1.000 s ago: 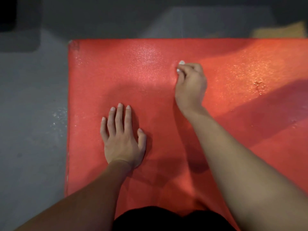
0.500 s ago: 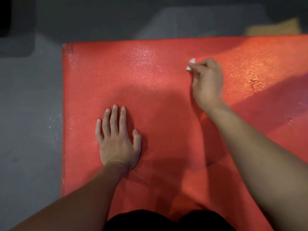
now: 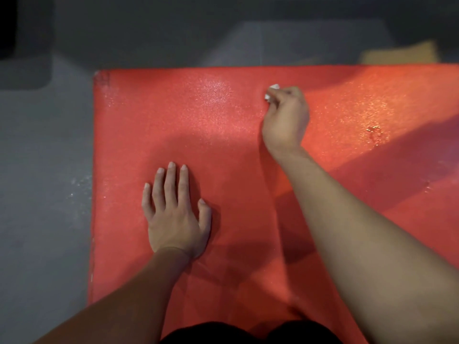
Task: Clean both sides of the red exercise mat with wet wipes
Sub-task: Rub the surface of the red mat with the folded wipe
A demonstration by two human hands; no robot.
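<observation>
Wipe: a small white wet wipe [image 3: 271, 91] is bunched in my right fingers, with only two white bits poking out at the fingertips, toward 11 o'clock of my knuckles.
Right hand: my right hand [image 3: 285, 120] is curled round the wipe and presses it onto the mat, with the forearm running in from 5 o'clock.
Left hand: my left hand [image 3: 175, 214] lies palm down on the mat with fingers straight and close together, pointing to 12 o'clock, thumb out toward 1 o'clock.
Mat: the red exercise mat [image 3: 223, 135] lies flat on the floor under both hands, its near-left corner at 7 o'clock, its far edge at 12.
Sheen: wet glints show on the mat at 2 o'clock of my right hand and at 10 o'clock of it.
Floor: grey floor [image 3: 44, 194] runs along the mat's 9 o'clock side, speckled pale just beside the edge.
Beyond: a tan cardboard piece [image 3: 400, 54], blurred, sits past the far edge at 1 o'clock.
</observation>
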